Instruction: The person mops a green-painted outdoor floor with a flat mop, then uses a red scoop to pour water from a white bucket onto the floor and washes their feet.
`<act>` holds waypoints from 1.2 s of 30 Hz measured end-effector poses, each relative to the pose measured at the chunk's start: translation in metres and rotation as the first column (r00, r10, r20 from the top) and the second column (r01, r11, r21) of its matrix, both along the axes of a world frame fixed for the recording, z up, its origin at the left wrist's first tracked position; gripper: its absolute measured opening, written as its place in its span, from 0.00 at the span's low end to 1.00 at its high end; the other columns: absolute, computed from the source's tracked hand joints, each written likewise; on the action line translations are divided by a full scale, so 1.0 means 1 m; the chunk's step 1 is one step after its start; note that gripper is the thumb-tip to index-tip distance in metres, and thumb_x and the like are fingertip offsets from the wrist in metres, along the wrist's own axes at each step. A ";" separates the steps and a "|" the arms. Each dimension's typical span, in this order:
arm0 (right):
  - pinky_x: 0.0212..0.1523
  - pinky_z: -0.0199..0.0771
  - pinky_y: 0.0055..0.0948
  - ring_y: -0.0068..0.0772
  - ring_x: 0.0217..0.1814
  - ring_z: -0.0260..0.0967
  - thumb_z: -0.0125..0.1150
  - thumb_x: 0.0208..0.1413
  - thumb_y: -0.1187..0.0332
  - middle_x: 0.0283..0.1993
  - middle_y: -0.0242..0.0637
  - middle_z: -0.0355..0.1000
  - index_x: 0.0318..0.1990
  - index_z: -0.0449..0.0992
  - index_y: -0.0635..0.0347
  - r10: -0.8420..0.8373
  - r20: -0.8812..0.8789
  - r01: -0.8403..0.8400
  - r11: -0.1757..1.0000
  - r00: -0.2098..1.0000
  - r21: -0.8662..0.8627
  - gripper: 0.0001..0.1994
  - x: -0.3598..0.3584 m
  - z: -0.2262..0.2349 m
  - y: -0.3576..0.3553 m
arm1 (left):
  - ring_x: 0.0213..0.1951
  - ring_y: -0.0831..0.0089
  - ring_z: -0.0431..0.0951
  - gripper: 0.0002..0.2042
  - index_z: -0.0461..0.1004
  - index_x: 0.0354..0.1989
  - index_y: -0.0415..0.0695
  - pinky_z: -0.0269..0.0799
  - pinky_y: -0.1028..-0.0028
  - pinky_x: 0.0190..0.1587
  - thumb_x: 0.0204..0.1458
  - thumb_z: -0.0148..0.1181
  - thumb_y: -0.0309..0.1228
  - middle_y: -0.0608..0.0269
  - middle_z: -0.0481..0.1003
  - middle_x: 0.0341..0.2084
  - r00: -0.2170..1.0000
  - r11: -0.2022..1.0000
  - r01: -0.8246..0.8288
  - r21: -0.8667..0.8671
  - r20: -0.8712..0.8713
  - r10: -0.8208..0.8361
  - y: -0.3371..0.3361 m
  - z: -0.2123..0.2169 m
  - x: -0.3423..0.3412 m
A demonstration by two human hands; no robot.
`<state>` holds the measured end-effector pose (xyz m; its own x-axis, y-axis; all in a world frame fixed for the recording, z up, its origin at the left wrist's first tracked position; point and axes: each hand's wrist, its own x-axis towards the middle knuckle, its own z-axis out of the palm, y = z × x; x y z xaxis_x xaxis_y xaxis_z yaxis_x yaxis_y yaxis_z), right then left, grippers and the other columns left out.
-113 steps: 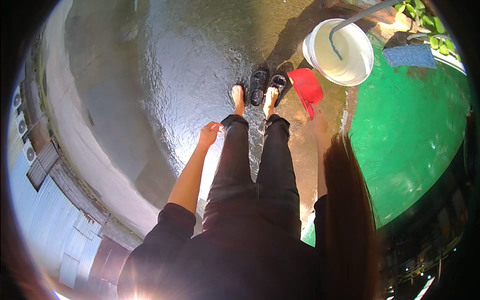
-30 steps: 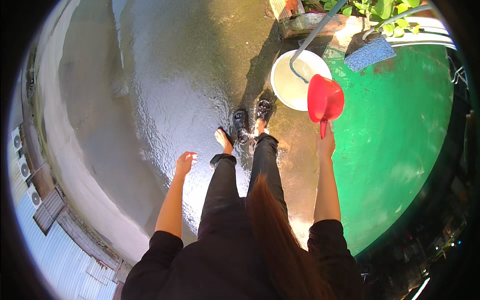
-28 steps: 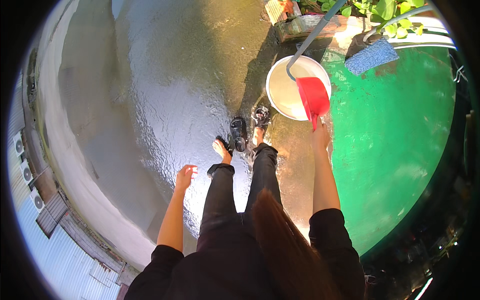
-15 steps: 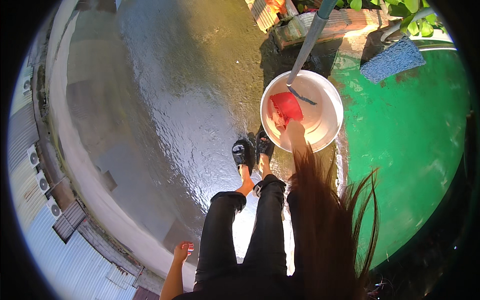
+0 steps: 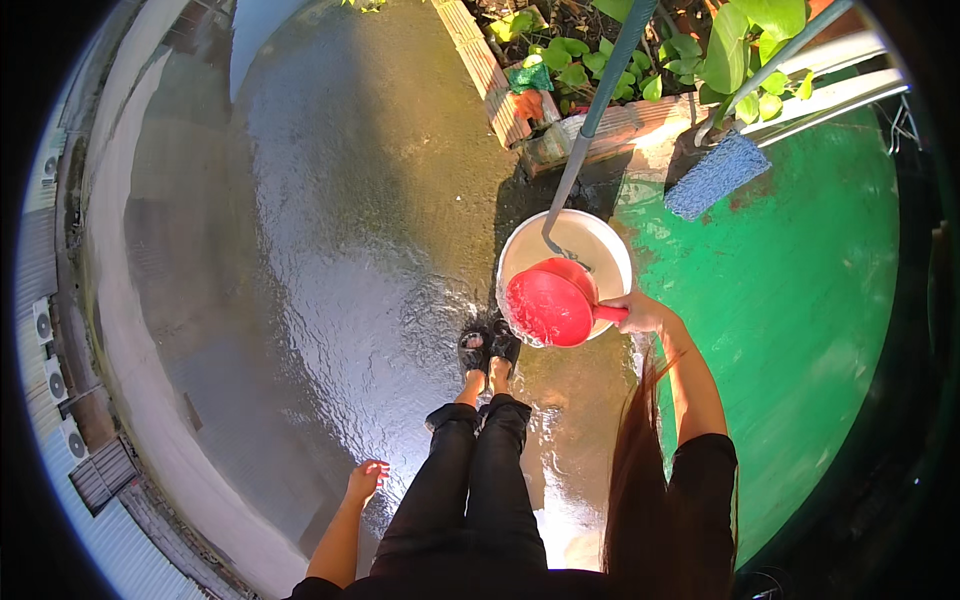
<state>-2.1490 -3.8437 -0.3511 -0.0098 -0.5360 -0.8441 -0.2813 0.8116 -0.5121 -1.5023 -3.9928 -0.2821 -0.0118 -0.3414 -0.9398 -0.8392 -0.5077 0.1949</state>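
Observation:
My right hand (image 5: 640, 312) grips the handle of a red plastic water dipper (image 5: 550, 303). The dipper is held over the white bucket (image 5: 626, 262), and water glistens in its bowl. Pale, cloudy liquid shows in the bucket beyond it. A grey and teal pole (image 5: 578, 155) leans with its lower end inside the bucket. My left hand (image 5: 368, 482) hangs beside my left thigh with loosely bent fingers, and I see nothing in it.
Wet concrete (image 5: 330, 270) spreads ahead and left, and a green painted surface (image 5: 780, 330) lies to the right. A fuzzy blue pad (image 5: 718, 176) rests near the brick-edged planter (image 5: 640, 128) with leafy plants. My black slippers (image 5: 488, 346) stand close to the bucket.
My right hand has lifted the red dipper out of the bucket and up, with water in it. My left hand stays low at my side. The view has shifted, showing more of the planter.

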 end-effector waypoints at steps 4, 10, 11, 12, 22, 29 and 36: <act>0.30 0.71 0.27 0.30 0.26 0.69 0.59 0.32 0.73 0.27 0.36 0.73 0.54 0.66 0.35 0.247 -0.057 -0.248 0.969 0.967 -0.018 0.34 0.018 0.053 -0.010 | 0.32 0.75 0.76 0.09 0.72 0.35 0.43 0.70 0.75 0.30 0.51 0.46 0.29 0.63 0.75 0.33 0.997 0.999 -0.032 -0.034 -0.076 0.029 -0.008 -0.003 -0.024; 0.43 0.68 0.36 0.44 0.40 0.70 0.61 0.34 0.69 0.37 0.44 0.72 0.54 0.66 0.46 0.360 -0.461 -0.404 0.915 0.811 0.003 0.31 0.102 0.076 -0.008 | 0.33 0.75 0.75 0.09 0.72 0.38 0.44 0.69 0.74 0.32 0.52 0.47 0.31 0.65 0.75 0.34 0.986 0.999 0.007 -0.033 -0.165 -0.012 -0.016 -0.004 -0.049; 0.42 0.68 0.37 0.45 0.39 0.70 0.60 0.34 0.69 0.37 0.43 0.72 0.54 0.66 0.46 0.316 -0.496 -0.377 0.926 0.809 -0.026 0.31 0.109 0.071 0.001 | 0.33 0.76 0.75 0.09 0.72 0.38 0.44 0.69 0.74 0.32 0.52 0.47 0.31 0.65 0.75 0.34 0.985 0.999 -0.006 -0.037 -0.170 0.000 -0.016 -0.006 -0.049; 0.41 0.69 0.38 0.45 0.38 0.70 0.59 0.35 0.69 0.37 0.42 0.71 0.54 0.66 0.47 0.274 -0.519 -0.350 0.935 0.810 -0.053 0.30 0.118 0.065 0.010 | 0.33 0.76 0.75 0.09 0.72 0.38 0.44 0.69 0.74 0.32 0.52 0.47 0.31 0.66 0.75 0.34 0.986 0.999 -0.017 -0.033 -0.168 0.011 -0.017 -0.007 -0.047; 0.41 0.68 0.42 0.45 0.42 0.68 0.45 0.51 0.63 0.38 0.45 0.67 0.53 0.63 0.49 0.065 -0.562 -0.065 0.998 0.824 0.020 0.20 0.258 0.036 0.035 | 0.31 0.78 0.74 0.09 0.72 0.37 0.45 0.68 0.74 0.30 0.52 0.48 0.32 0.67 0.75 0.33 0.990 0.997 0.011 -0.074 -0.137 -0.021 -0.019 -0.018 -0.041; 0.33 0.70 0.39 0.39 0.34 0.65 0.46 0.49 0.71 0.33 0.38 0.62 0.54 0.62 0.46 -0.058 -0.853 -0.248 0.944 0.519 -0.216 0.21 0.250 0.088 0.015 | 0.32 0.78 0.74 0.09 0.72 0.38 0.45 0.68 0.75 0.31 0.52 0.48 0.33 0.67 0.75 0.33 0.986 0.999 0.020 -0.050 -0.165 -0.028 -0.026 -0.022 -0.068; 0.32 0.69 0.40 0.46 0.38 0.64 0.47 0.46 0.78 0.39 0.43 0.60 0.58 0.56 0.49 -0.221 -0.857 0.170 0.973 0.466 -0.158 0.29 0.171 -0.044 0.001 | 0.34 0.76 0.76 0.09 0.72 0.38 0.43 0.70 0.76 0.32 0.53 0.46 0.30 0.64 0.76 0.34 0.990 0.998 0.008 -0.068 -0.137 -0.017 -0.016 -0.009 -0.071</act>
